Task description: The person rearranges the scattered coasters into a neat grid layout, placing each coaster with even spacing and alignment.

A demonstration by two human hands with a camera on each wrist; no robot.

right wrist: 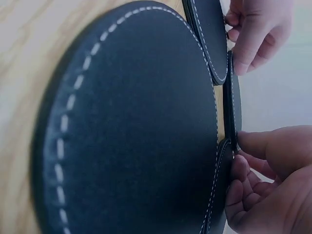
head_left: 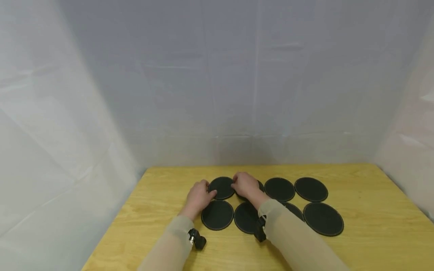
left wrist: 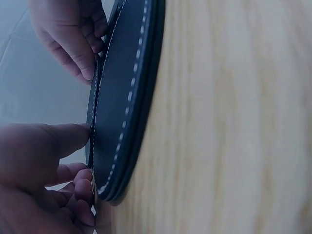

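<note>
Eight round black leather coasters with pale stitching lie flat in two rows of four on the yellow wooden surface [head_left: 373, 233]. Both hands are on the far-left black coaster [head_left: 221, 187] in the back row. The left hand [head_left: 198, 197] pinches its left edge, thumb on the rim. The right hand [head_left: 245, 184] grips its right edge, partly covering the next coaster [head_left: 260, 185]. Round, so no long axis. White sheeting [head_left: 217, 82] walls the back.
</note>
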